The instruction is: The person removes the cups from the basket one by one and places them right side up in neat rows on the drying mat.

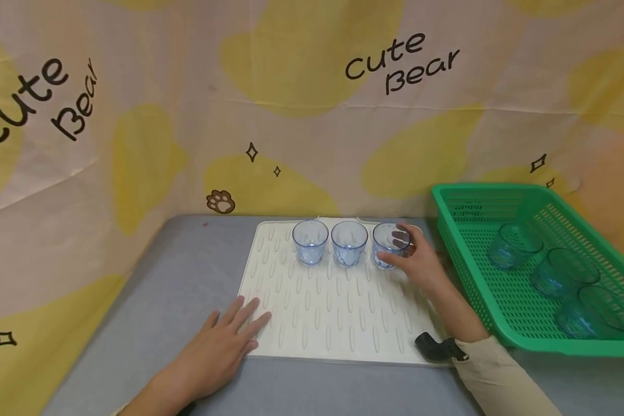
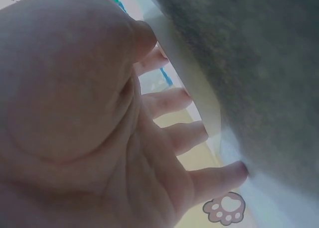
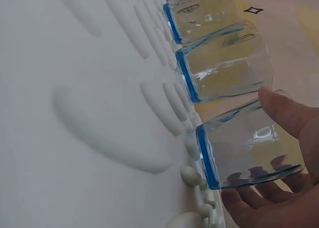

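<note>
Three clear bluish glass tumblers stand upright in a row at the back of a white ridged mat (image 1: 322, 323): the left glass (image 1: 310, 245), the middle glass (image 1: 349, 247) and the right glass (image 1: 383, 254). My right hand (image 1: 423, 263) holds the right glass, thumb on one side and fingers round the other. In the right wrist view, that glass (image 3: 239, 148) has its blue-looking base down at the mat's ridges. With fingers spread, my left hand (image 1: 218, 349) rests at the mat's left edge. The left wrist view shows its palm (image 2: 149, 163) and extended fingers, nothing held.
To the right, a green plastic basket (image 1: 478, 300) holds three more glasses, one of them a tumbler (image 1: 515, 248) near its back. A grey cloth (image 1: 187, 266) covers the table. Patterned fabric (image 1: 301, 133) hangs behind. A black device (image 1: 437, 348) sits at my right wrist.
</note>
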The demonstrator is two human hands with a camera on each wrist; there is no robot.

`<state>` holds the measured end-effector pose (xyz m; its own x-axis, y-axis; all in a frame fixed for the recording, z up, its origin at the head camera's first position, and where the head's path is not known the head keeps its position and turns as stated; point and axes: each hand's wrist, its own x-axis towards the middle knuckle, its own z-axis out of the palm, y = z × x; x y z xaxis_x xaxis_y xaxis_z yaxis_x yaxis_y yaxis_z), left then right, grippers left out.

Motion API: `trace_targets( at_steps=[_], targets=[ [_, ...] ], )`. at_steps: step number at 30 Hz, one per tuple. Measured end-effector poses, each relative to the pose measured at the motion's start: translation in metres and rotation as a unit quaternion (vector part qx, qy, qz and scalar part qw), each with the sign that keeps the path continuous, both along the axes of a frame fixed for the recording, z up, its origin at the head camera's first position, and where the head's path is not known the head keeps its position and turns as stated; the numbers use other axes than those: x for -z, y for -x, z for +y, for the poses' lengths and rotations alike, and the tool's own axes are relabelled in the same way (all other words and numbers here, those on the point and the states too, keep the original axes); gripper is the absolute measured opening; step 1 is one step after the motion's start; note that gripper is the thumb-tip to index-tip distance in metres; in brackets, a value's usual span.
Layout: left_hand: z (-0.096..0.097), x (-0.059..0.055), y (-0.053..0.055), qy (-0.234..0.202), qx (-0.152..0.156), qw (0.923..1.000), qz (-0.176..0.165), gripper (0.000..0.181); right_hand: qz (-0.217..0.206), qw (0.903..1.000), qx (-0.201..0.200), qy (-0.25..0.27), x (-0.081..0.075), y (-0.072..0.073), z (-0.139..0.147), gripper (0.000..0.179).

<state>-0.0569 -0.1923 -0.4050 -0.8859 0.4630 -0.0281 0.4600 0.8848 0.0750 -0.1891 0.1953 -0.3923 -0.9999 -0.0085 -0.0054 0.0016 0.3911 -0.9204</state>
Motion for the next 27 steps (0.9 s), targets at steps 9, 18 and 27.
trace_targets(
  at_steps=[9, 18, 27],
  targets=[
    [0.0005, -0.0002, -0.0003, 0.007, 0.0, 1.0, 0.001, 0.05, 0.004, 1.0, -0.002, 0.0, 0.0006, 0.0024, -0.0011, 0.086],
    [0.0019, 0.0003, 0.0011, 0.008, 0.007, 0.9998, 0.02, 0.05, -0.002, 1.0, 0.007, -0.005, -0.0006, 0.0011, 0.0003, 0.088],
    [0.0019, -0.0013, 0.0002, 0.005, 0.005, 0.9998, 0.016, 0.049, -0.004, 0.9998, 0.017, 0.004, 0.0022, 0.0038, -0.0018, 0.091]
  ],
)
